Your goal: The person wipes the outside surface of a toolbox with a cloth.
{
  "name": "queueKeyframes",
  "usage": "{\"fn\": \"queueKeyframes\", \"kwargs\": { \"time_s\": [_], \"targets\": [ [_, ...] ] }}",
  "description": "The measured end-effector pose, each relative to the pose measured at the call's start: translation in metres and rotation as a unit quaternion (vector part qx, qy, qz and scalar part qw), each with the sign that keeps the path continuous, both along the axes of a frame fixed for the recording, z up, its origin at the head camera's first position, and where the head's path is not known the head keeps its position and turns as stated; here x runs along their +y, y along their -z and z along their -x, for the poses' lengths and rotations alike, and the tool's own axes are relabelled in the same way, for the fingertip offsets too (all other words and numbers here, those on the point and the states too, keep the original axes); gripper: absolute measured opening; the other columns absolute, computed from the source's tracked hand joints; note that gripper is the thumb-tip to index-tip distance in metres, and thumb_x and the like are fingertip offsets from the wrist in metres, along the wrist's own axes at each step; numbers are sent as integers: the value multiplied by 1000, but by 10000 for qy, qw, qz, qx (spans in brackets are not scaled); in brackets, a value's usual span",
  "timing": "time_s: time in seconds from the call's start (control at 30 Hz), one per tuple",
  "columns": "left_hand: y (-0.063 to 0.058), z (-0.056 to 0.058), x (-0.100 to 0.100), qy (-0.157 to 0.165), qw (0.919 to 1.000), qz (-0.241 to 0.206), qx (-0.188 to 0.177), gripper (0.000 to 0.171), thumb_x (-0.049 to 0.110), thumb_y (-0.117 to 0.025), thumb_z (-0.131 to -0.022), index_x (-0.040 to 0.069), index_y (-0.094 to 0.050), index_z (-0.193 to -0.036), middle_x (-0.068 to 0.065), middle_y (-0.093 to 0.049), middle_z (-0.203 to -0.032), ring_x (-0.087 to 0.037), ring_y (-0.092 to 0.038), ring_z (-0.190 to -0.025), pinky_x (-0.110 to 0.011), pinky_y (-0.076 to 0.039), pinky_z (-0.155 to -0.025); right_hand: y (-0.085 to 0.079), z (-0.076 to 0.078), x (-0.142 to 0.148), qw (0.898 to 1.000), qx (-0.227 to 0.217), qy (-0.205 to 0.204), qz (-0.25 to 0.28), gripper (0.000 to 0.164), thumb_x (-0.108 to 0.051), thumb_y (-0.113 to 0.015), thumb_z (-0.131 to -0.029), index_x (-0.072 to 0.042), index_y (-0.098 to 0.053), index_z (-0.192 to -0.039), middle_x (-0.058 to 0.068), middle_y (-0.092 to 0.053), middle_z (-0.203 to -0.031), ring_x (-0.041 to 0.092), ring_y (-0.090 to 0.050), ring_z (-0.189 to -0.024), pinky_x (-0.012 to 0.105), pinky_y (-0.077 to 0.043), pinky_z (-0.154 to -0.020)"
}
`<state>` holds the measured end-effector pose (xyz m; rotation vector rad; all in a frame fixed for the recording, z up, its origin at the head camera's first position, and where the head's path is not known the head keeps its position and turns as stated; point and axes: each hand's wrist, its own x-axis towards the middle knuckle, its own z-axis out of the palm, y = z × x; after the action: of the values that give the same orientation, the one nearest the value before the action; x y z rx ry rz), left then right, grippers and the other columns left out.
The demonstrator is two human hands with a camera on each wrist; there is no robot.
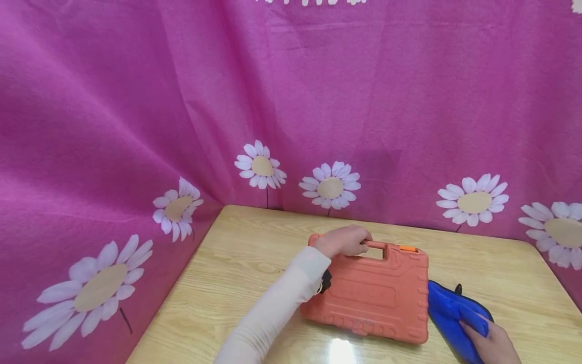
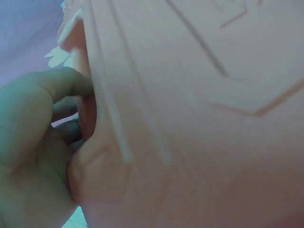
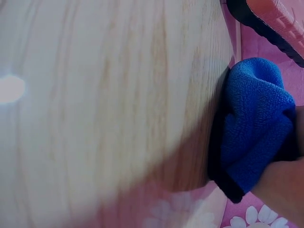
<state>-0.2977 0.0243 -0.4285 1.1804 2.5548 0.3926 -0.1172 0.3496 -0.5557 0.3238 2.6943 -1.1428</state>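
An orange-red plastic tool case (image 1: 364, 298) is at the middle of the wooden table, its handle side toward the curtain. My left hand (image 1: 345, 239) grips it at the left end of the handle opening; in the left wrist view the fingers (image 2: 71, 83) curl into that opening beside the case's broad face (image 2: 199, 142). A blue cloth (image 1: 454, 313) with a black border lies to the right of the case. My right hand (image 1: 493, 344) holds the bunched cloth (image 3: 259, 118), fingertips partly hidden in its folds.
The wooden table (image 1: 245, 253) has a glossy top with a bright light reflection near the front. A magenta curtain (image 1: 364, 101) with white daisies hangs along its back and left sides. In the right wrist view the case's dark-edged corner (image 3: 280, 23) shows above the cloth.
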Motion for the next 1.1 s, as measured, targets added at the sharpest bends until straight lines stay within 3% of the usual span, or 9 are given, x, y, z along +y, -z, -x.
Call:
{"fn": "queueKeyframes", "kwargs": {
  "time_s": [0.23,0.33,0.43,0.5,0.6,0.67,0.73,0.87,1.1],
  "targets": [
    [-12,2,-1,254,9985,-41,-479,28,19,-48,-107,9,-66,-88,6,-36,-62,-6,-28,-54,-19,-28,-55,1,0,1,10000,9,20,-75,64,-34,-52,-104,24,-44,-130,41,-55,-123,57,-51,-116,65,-45,-92],
    [-15,1,-1,173,9964,-109,-825,39,19,-45,-108,12,-55,-71,6,-29,-58,-6,-21,-52,-21,-24,-53,2,0,1,10000,-39,57,-43,69,-38,-52,-103,24,-44,-131,40,-54,-125,58,-50,-117,65,-45,-92],
    [-17,-1,-2,98,9936,-135,-1118,42,17,-41,-107,11,-43,-66,4,-28,-61,-7,-20,-54,-23,-23,-54,4,0,2,9999,-73,102,6,72,-41,-52,-102,23,-43,-133,40,-54,-126,58,-50,-118,66,-45,-92],
    [-17,-2,-3,12,9922,-131,-1238,36,15,-41,-106,10,-51,-72,5,-39,-67,-7,-28,-58,-22,-28,-58,5,1,2,9999,-67,123,35,71,-40,-53,-101,23,-44,-132,40,-55,-124,57,-51,-116,65,-45,-92],
    [-19,-4,-5,-58,9900,-68,-1410,27,13,-41,-106,5,-65,-99,2,-58,-90,-7,-46,-73,-20,-40,-67,7,1,3,9999,-2,133,45,67,-36,-55,-101,24,-46,-130,40,-57,-122,57,-53,-114,65,-46,-91],
    [-20,-6,-6,-165,9878,-9,-1549,28,14,-42,-105,5,-65,-119,1,-62,-108,-9,-54,-89,-20,-46,-76,8,0,2,9999,43,132,54,64,-33,-57,-101,24,-47,-128,39,-57,-120,56,-54,-113,64,-47,-90],
    [-21,-7,-7,-182,9849,-9,-1722,31,14,-42,-104,2,-63,-125,-4,-64,-114,-12,-58,-97,-23,-49,-80,7,0,2,9999,33,147,66,63,-33,-57,-101,23,-47,-129,39,-57,-121,56,-54,-113,64,-47,-90],
    [-24,-9,-8,-305,9782,-126,-2051,29,13,-42,-103,1,-65,-116,-5,-66,-104,-13,-60,-89,-22,-50,-76,5,-1,0,9999,51,145,49,64,-32,-55,-101,23,-45,-130,40,-56,-123,57,-52,-116,65,-46,-92],
    [-22,-12,-8,-399,9751,-478,-2127,23,13,-41,-105,6,-60,-94,-1,-53,-79,-11,-43,-64,-24,-40,-59,5,0,-1,9999,123,101,-22,63,-32,-55,-102,24,-44,-130,41,-54,-124,58,-50,-117,65,-45,-92]
  ]
}}
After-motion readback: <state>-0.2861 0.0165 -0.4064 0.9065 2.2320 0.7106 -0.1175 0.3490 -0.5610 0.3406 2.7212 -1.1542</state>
